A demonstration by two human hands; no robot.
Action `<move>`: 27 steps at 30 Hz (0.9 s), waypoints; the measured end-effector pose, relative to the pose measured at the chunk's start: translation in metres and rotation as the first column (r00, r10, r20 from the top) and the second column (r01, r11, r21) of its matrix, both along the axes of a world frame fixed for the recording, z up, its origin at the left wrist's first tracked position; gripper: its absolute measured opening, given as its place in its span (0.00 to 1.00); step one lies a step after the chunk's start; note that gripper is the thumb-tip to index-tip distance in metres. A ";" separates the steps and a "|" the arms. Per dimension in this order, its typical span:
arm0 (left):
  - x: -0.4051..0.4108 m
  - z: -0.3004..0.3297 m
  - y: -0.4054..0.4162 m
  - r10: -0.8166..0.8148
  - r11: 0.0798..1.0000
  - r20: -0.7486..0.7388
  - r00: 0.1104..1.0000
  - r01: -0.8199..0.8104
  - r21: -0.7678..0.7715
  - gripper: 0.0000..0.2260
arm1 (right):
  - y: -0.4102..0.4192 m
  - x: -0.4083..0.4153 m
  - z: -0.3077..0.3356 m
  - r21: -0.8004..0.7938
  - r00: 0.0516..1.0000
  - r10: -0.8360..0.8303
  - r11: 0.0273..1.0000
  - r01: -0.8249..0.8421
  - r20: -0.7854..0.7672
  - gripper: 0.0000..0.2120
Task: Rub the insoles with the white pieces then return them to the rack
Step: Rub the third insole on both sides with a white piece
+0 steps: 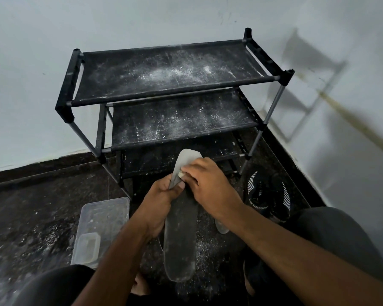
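Observation:
A long grey insole (180,239) stands tilted in front of me, its toe end pointing toward the rack. My left hand (158,202) grips its left edge around the middle, thumb across the top face. My right hand (208,186) pinches a small white piece (181,174) and presses it on the insole's upper part. A second insole (222,227) lies on the floor, mostly hidden under my right forearm. The black rack (175,85) stands against the wall, its fabric shelves dusted with white powder.
A clear plastic container (104,219) with a smaller tub (87,246) inside sits on the dark floor at the left. A black sports shoe (266,193) rests at the right of the rack. White crumbs are scattered on the floor. My knees frame the bottom.

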State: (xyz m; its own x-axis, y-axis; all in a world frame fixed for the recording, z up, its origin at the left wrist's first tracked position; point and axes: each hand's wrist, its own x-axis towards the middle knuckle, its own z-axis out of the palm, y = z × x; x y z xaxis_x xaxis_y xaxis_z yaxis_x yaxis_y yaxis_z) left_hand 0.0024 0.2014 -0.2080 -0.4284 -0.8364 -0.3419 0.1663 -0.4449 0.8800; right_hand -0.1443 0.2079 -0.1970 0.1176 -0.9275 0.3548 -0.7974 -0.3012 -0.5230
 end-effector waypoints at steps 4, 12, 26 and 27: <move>-0.002 0.000 0.000 -0.028 1.000 0.017 0.999 0.028 -0.012 0.13 | -0.004 -0.008 -0.002 0.016 0.999 0.003 1.000 -0.002 -0.044 0.06; -0.001 -0.005 0.000 -0.061 0.997 0.101 0.993 0.065 -0.040 0.12 | 0.000 -0.002 0.005 -0.012 0.993 0.071 0.997 -0.072 -0.095 0.05; -0.004 -0.004 0.000 -0.075 0.995 0.121 0.990 0.083 -0.059 0.15 | -0.016 -0.016 0.003 -0.062 0.987 -0.122 0.991 0.116 -0.106 0.05; -0.004 -0.004 0.000 -0.077 0.995 0.126 0.989 0.085 -0.058 0.14 | -0.016 -0.015 0.003 -0.051 0.988 -0.124 0.992 0.120 -0.096 0.04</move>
State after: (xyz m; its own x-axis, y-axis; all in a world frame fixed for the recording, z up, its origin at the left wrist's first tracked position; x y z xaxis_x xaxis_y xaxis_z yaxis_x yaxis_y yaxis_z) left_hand -0.0012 0.2012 -0.2117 -0.4533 -0.8222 -0.3441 0.0205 -0.3956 0.9182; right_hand -0.1598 0.1924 -0.1938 0.0411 -0.9205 0.3885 -0.8764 -0.2200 -0.4284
